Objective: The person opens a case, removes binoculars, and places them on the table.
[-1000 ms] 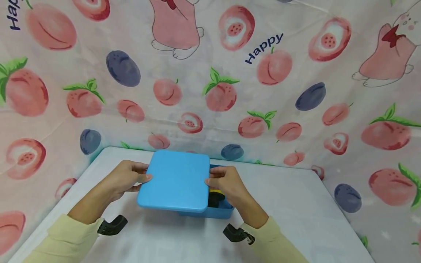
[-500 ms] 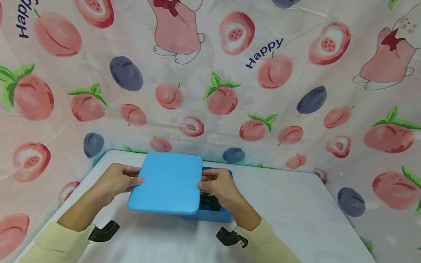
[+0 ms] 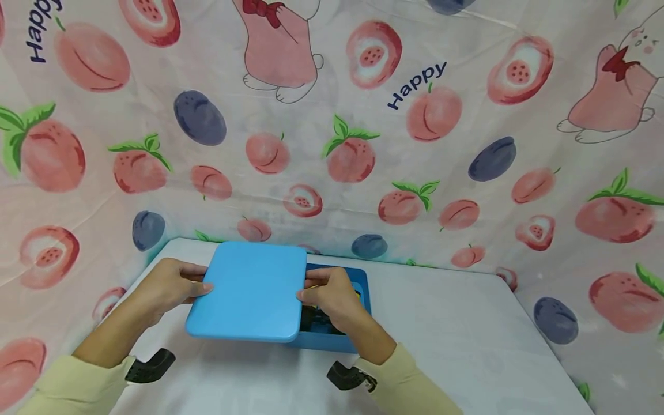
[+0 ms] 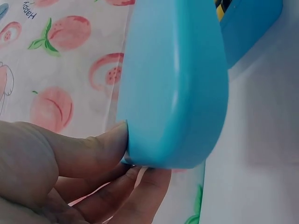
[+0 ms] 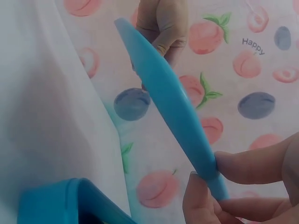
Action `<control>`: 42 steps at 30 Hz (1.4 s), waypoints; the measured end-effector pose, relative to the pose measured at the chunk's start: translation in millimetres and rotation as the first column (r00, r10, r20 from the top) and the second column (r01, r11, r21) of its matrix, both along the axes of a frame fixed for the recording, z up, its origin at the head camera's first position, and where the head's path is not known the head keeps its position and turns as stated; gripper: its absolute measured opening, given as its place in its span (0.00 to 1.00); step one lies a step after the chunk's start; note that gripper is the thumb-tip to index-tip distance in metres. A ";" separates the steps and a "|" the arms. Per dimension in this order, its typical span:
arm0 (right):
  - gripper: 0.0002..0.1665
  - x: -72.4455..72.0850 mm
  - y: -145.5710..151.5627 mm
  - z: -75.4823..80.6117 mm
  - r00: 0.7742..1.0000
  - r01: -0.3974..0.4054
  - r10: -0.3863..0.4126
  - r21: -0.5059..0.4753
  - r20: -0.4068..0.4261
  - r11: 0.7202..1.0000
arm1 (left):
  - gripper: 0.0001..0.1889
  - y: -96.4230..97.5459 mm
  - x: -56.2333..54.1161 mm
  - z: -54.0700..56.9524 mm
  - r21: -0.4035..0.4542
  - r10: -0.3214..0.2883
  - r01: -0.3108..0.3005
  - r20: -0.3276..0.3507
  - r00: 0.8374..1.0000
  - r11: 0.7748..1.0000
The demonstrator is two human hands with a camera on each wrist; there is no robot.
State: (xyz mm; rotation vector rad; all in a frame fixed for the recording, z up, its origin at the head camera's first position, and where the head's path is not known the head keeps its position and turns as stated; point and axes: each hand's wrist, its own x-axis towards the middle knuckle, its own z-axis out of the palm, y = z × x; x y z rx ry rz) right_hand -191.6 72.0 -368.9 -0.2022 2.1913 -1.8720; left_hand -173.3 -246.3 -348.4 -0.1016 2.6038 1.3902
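Observation:
Both hands hold a flat, rounded blue lid (image 3: pixel 249 291) above the table, one at each side. My left hand (image 3: pixel 168 288) pinches its left edge, thumb on top and fingers beneath, as the left wrist view also shows. At the right edge, my right hand (image 3: pixel 332 294) pinches it the same way. Partly under the lid and behind the right hand, a blue box (image 3: pixel 332 343) stands uncovered on its right side. Dark and yellow items (image 3: pixel 311 318) show inside it, too covered to name. In the right wrist view the lid (image 5: pixel 173 102) is seen edge-on, apart from the box (image 5: pixel 49 203).
The white table (image 3: pixel 456 340) carries the box near its back edge. A cloth (image 3: pixel 311 144) printed with peaches and rabbits hangs behind and at both sides. A black wrist device sits at each cuff.
Both hands have carried the lid to the left, off more of the box. More of the box's right side and its contents now shows. The view has shifted slightly.

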 end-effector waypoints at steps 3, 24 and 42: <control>0.30 0.8 -5.1 -0.6 1.000 0.002 -0.002 0.019 -0.007 1.000 | 0.34 -4.5 -0.6 0.6 -0.013 -0.006 0.006 -0.003 1.000 1.000; 0.31 5.4 -35.2 -9.6 0.999 0.039 -0.035 0.109 -0.034 0.993 | 0.35 -32.2 -1.7 -5.4 -0.050 0.002 -0.002 0.013 1.000 0.999; 0.30 6.5 -53.9 -26.3 0.999 0.034 -0.035 0.105 0.003 0.994 | 0.34 -52.0 0.3 -19.0 0.001 0.005 -0.005 0.087 0.996 1.000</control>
